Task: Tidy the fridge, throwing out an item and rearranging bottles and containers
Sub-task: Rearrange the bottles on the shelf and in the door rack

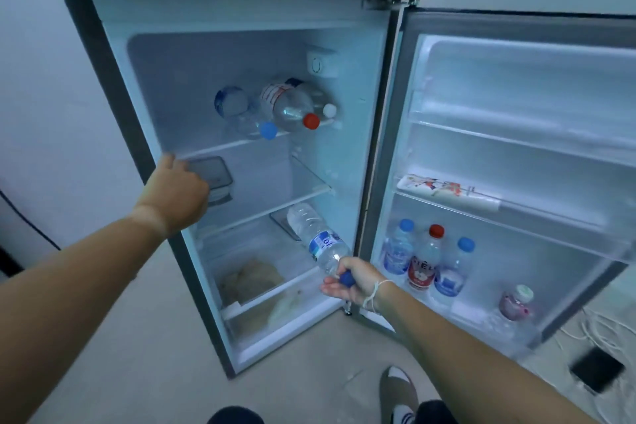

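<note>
The fridge (113,86) stands open. My right hand (354,280) grips the blue-capped neck of a clear water bottle (316,237), which lies tilted out over the lower shelf's front edge. My left hand (179,189) is on a grey lidded container (215,175) at the left of the middle shelf, covering its front part. Three bottles lie on the top shelf: a blue-capped one (241,113), a red-capped one (289,103) and a white-capped one (328,109). Pale bagged food (251,277) fills the bottom drawer.
The door (516,79) hangs open to the right. Its bottom rack holds three upright bottles (425,262) and a small pink bottle (514,303); a flat printed packet (444,188) lies one rack higher. A dark flat object (597,370) and white cable lie on the floor at the right.
</note>
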A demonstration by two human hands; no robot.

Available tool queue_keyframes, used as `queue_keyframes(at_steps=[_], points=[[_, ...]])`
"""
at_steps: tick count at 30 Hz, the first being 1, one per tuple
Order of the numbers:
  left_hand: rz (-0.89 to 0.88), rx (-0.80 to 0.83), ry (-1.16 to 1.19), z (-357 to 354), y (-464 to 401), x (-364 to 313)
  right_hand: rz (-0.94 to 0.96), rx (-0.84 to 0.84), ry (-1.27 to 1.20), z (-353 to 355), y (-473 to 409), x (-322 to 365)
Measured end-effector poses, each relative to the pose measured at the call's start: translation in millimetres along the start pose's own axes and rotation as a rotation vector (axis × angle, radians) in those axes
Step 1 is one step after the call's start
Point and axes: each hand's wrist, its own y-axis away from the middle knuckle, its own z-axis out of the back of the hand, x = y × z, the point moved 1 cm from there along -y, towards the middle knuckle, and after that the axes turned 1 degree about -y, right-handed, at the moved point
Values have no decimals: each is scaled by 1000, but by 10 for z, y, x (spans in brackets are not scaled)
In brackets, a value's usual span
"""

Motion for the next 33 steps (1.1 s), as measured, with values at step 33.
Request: queue_keyframes(at_steps=[33], points=[[-332,-189,839,2164,-909,-2483,40,-699,241,2958,1655,294]])
